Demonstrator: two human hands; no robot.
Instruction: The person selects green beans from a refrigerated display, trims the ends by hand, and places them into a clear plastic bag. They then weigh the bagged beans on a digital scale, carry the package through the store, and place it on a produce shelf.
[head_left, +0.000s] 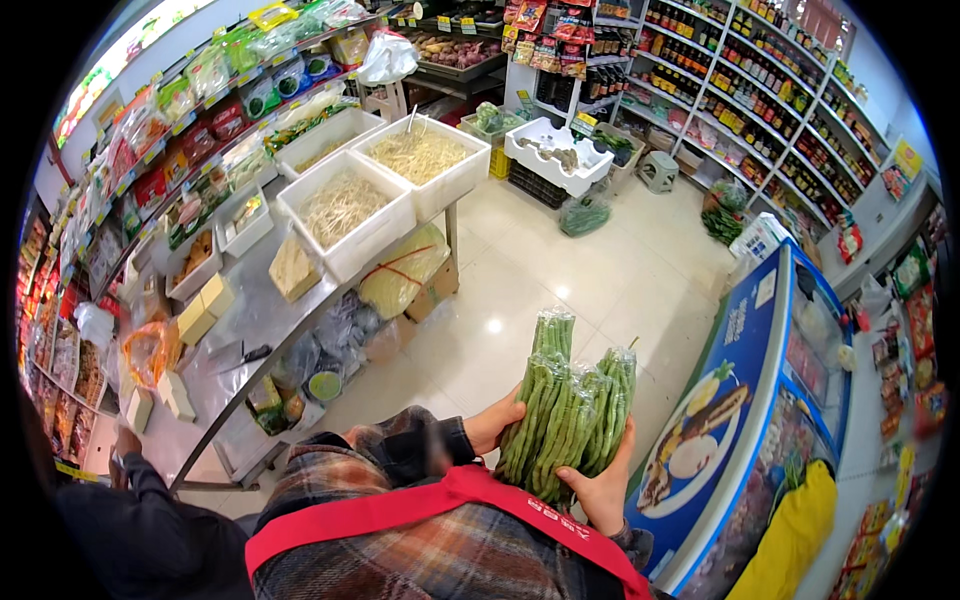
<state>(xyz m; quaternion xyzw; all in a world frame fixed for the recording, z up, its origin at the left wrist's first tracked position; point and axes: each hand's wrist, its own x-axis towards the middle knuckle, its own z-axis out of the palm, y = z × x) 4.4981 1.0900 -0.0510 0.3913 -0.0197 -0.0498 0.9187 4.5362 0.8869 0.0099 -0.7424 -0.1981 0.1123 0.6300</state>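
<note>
Several bundles of long green beans (566, 420), wrapped in clear plastic film at their upper ends, are held together in front of my red apron. My left hand (495, 418) grips the left side of the bundles, its thumb lying against the beans. On the lower right, my right hand (604, 480) is closed round the other side with the thumb across the front. The beans' lower ends hang close to the apron and are partly hidden by it.
To the left, a metal table (259, 322) bears white foam boxes of sprouts (341, 206), tofu blocks (196, 319) and a knife (255, 354). A chest freezer (720, 405) stands at the right. Another person in dark sleeves (150, 517) is at the lower left. Foam crate (559, 154) and stool (660, 172) stand ahead.
</note>
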